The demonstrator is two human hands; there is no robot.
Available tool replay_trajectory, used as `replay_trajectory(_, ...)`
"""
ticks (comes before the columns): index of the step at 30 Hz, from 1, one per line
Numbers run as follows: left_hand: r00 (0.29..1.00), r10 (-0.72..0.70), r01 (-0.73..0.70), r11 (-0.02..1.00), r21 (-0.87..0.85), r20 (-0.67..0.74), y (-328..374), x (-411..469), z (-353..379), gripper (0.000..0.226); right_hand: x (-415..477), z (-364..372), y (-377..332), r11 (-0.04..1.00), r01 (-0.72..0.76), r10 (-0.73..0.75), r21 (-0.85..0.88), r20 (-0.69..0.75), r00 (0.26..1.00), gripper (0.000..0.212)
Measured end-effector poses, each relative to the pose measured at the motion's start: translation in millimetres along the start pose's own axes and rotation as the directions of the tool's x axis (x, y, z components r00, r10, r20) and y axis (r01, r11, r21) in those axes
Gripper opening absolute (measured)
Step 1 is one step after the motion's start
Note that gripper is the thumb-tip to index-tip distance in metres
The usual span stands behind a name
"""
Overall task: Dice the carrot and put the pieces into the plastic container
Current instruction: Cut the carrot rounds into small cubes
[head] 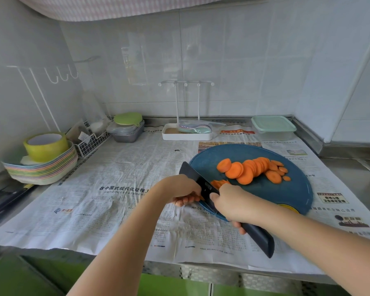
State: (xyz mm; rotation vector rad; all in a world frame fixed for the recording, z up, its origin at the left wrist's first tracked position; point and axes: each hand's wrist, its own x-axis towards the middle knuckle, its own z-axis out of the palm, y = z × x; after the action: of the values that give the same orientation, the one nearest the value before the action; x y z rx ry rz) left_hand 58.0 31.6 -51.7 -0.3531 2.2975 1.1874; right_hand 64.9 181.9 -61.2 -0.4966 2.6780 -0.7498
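A row of round carrot slices (253,169) lies across the blue round cutting board (265,195). A few more slices (219,183) sit right beside the black knife blade (195,178). My right hand (235,204) grips the dark knife handle, blade down at the board's left edge. My left hand (182,192) is on the other side of the blade, fingers curled on a small carrot piece that is mostly hidden. The clear plastic container with a pale green lid (273,127) stands closed at the back right.
Newspaper (120,199) covers the counter. A stack of pastel plates with a yellow tape roll (44,161) stands at the left. A wire basket, grey trays under a green lid (127,130) and a white rack tray (186,133) line the back wall.
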Motion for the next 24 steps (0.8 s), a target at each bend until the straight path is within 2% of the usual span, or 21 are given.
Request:
replay_trajectory(3, 0.999, -0.032, 0.032, 0.999, -0.026, -0.003, -1, -2, 2, 0.026, -4, -2, -2, 1.0, -0.014, 0.014, 0.003, -0.004, 1.0, 0.009)
replay_trajectory(5, 0.999, -0.04, 0.041, 0.998, -0.039, 0.003, -2, -3, 1, 0.026, -8, -4, -1, 0.999, -0.048, 0.048, 0.009, 0.015, 0.999, 0.017)
replay_trajectory(8, 0.999, -0.042, 0.043, 0.998, -0.042, 0.023, -2, -2, 0, 0.026, -21, -14, -3, 0.965, -0.258, 0.251, 0.038, 0.129, 0.959, 0.038)
replay_trajectory(10, 0.999, -0.039, 0.04, 0.999, -0.03, 0.028, -1, -2, -1, 0.025, -30, -19, -6, 0.947, -0.316, 0.303, 0.05, 0.175, 0.937, 0.038)
replay_trajectory(15, 1.0, -0.017, 0.017, 1.0, -0.014, -0.004, 2, -2, 5, 0.022, -30, -11, -2, 0.969, -0.207, 0.211, -0.136, 0.012, 0.977, 0.041)
replay_trajectory(18, 1.0, 0.009, -0.006, 0.994, 0.11, -0.025, 6, -3, 10, 0.021, -26, -3, -1, 0.963, -0.161, 0.16, -0.218, -0.022, 0.987, 0.042)
replay_trajectory(21, 0.998, 0.063, -0.053, 0.954, 0.294, -0.025, 10, -6, 14, 0.025, -22, -3, 2, 0.989, -0.101, 0.102, -0.107, 0.006, 0.995, 0.03)
replay_trajectory(24, 0.994, 0.099, -0.081, 0.936, 0.342, -0.037, 9, -11, 18, 0.029, -24, -3, -5, 0.996, -0.086, 0.086, 0.026, -0.006, 0.996, 0.034)
